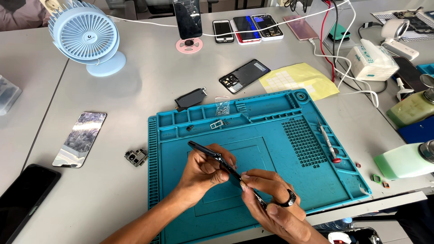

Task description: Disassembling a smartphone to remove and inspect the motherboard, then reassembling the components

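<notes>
Both hands work over the near half of a blue repair mat (289, 149) that lies on the grey tabletop (135, 90) toward its near edge. The left hand (205, 169) is curled around a thin dark phone frame (212, 157), held on edge and tilted, its far end pointing toward the mat's far-left corner. The right hand (271, 199) (a dark ring on one finger) has its fingertips pressed together, pinching the near end of the same frame; what else it may grip there is too small to tell.

A red-tipped screwdriver (328, 142) lies on the mat's right side, beside the grid of small square cells. A small bag of screws (222, 106) rests at the mat's far edge.

Off the mat, near its left edge, sits a small camera module (136, 157); farther left lies a phone with a shiny back (80, 138). A pale blue desk fan (86, 36) stands at the far-left corner of the tabletop, and a yellow sheet (300, 79) lies just beyond the mat's far-right corner.
</notes>
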